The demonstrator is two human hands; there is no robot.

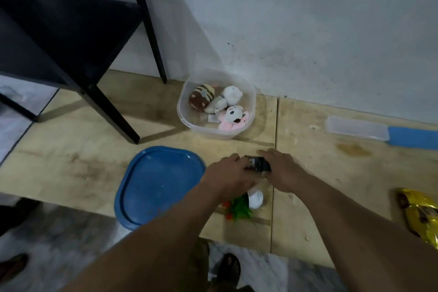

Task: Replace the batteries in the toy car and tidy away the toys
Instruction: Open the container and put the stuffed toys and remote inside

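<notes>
Both hands met over the wooden floor board [78, 156], the left hand [227, 176] and right hand [283, 170] gripping the small dark toy car [257, 164] between them, its length running hand to hand. The clear tub [251, 102] of soft toys [224, 104] sat just beyond, straight ahead.

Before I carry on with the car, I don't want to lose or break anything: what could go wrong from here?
Both the left hand and the right hand hold the small black toy car above the wooden board; loose batteries could drop and roll away. The small potted plant lies just under your wrists and may get knocked. The light is dim, so the battery markings may be hard to read.
</notes>
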